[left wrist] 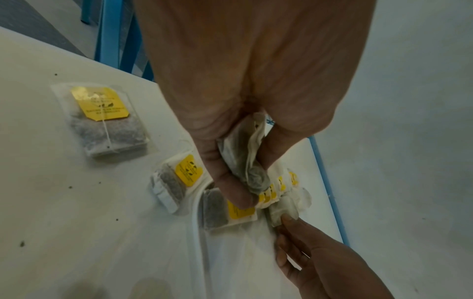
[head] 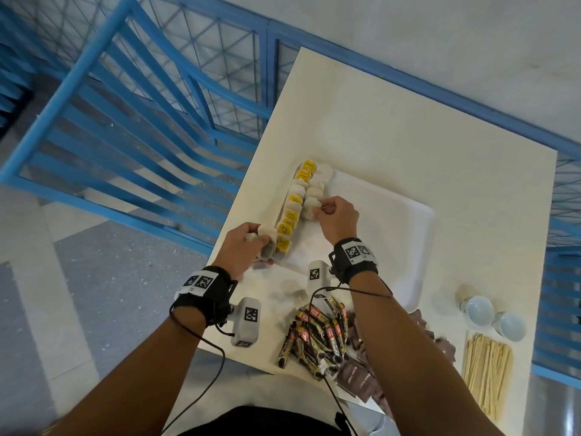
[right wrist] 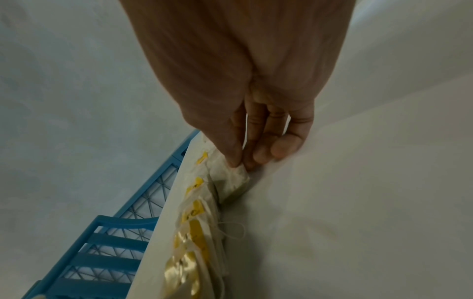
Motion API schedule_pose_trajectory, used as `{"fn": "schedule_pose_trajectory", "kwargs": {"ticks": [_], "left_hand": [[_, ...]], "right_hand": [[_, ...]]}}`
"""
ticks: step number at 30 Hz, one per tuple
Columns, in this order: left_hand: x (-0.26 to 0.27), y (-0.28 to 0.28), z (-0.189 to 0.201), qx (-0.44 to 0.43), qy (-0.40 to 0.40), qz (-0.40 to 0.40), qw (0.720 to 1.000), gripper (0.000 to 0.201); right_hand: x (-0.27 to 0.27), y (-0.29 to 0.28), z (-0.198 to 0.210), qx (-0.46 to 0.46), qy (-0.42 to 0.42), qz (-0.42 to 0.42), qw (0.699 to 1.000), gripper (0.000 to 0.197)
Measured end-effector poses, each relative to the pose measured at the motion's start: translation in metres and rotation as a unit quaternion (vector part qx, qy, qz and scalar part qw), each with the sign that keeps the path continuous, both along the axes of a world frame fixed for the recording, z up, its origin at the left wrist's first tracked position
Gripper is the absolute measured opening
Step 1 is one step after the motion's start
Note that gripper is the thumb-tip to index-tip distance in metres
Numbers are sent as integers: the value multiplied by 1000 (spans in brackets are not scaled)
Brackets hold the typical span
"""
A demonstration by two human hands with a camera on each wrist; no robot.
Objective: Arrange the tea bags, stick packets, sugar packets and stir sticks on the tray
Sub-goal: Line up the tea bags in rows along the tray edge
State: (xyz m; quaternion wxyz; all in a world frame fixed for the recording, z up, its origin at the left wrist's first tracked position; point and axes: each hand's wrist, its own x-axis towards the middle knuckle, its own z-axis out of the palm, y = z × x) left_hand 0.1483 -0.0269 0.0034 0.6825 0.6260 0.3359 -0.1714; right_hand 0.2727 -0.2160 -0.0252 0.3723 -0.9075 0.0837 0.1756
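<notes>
The person is lining tea bags point(head: 290, 212) along the left edge of the white tray point(head: 393, 215) on the worktop point(head: 377, 121). The left hand point(head: 242, 250) has its grip clenched round a few spare bags at the near end of the row. The right hand point(head: 338, 218) pinches one bag point(right wrist: 231, 178) in the second row, just beside the first.

To do this well, each bag probably wants to stand snug against its neighbour, with its string tucked in.

Some fifteen bags show on the tray, though overlap hides the exact number. At least two lie loose on the worktop. The stick packets point(head: 317, 335), brown sugar packets point(head: 358, 377) and stir sticks point(head: 485, 369) wait in heaps too dense to count, beside two pale cups point(head: 493, 317).
</notes>
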Motion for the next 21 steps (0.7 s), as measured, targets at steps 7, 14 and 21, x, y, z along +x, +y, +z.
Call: {"fn": "schedule_pose_trajectory", "kwargs": {"ticks": [7, 14, 21], "left_hand": [[2, 0, -1, 9, 2, 5, 1000, 14], [5, -4, 3, 5, -10, 16, 1000, 4], [8, -11, 11, -20, -46, 17, 999, 15]], "right_hand": [[-3, 1, 2, 34, -12, -37, 999, 26], [-21, 2, 18, 59, -46, -47, 996, 10], [-43, 22, 36, 110, 56, 174, 977, 20]]}}
